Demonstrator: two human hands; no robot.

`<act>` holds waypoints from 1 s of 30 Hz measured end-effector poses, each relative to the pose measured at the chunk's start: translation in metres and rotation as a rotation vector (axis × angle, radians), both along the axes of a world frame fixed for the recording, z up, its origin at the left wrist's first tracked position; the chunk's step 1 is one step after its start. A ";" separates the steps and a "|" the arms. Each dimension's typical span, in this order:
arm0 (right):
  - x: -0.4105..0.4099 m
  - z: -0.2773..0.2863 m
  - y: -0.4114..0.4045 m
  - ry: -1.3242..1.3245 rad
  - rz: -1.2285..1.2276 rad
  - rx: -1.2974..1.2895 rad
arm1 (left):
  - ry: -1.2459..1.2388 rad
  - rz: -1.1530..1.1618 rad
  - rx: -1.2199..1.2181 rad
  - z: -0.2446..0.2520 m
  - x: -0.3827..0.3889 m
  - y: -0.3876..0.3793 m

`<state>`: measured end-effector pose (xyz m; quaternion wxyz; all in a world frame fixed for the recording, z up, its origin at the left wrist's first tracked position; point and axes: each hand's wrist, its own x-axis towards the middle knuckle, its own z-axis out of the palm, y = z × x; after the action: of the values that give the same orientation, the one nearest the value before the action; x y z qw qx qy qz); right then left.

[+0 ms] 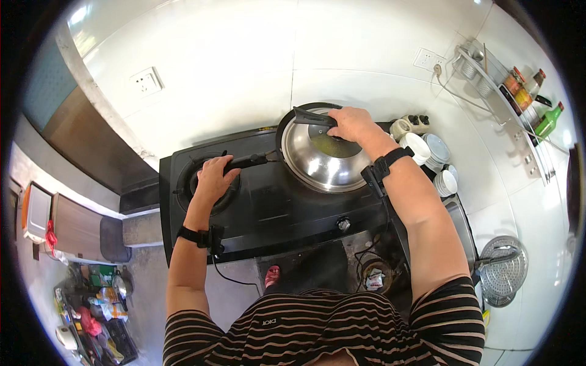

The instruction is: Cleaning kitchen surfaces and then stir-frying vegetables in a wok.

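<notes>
A wok [280, 137] stands on the right side of a black gas stove [274, 215]. A domed steel lid [302, 160] with a glass centre covers most of it, leaving the wok's dark rim visible at the upper left. Something greenish shows dimly through the glass. My right hand [352, 123] grips the black handle [311, 118] on top of the lid. The wok's long black handle [247, 161] points left, and my left hand [215, 176] is closed around its end, above the left burner [183, 192].
Stacked white bowls [414, 146] and seasoning jars [412, 122] sit right of the wok. A wall rack [503, 105] holds bottles. Perforated steel steamer plates [503, 265] hang on the right wall. A stove knob [343, 223] faces me. Assorted goods [91, 315] lie at lower left.
</notes>
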<state>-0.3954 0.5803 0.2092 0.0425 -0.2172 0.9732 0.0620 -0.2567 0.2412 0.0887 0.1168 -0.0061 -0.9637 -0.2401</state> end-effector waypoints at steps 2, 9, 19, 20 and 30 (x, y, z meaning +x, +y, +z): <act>-0.004 -0.003 0.001 0.010 -0.013 -0.006 | 0.013 -0.020 0.025 -0.002 -0.004 -0.002; 0.002 0.062 0.047 0.232 -0.134 -0.231 | 0.023 -0.086 0.086 0.000 -0.007 0.004; 0.082 0.123 0.254 0.448 -0.453 -0.337 | 0.047 -0.154 0.009 0.001 0.001 -0.003; 0.096 0.117 0.270 0.482 -0.484 -0.286 | 0.043 -0.152 0.002 0.001 0.001 -0.001; 0.220 0.065 0.433 0.459 -0.955 -0.591 | 0.139 -0.116 -0.143 -0.005 -0.001 0.015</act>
<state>-0.1756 1.0136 0.2743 -0.2073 0.2598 0.9235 -0.1914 -0.2573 0.2559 0.0834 0.1686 -0.0869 -0.9660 -0.1759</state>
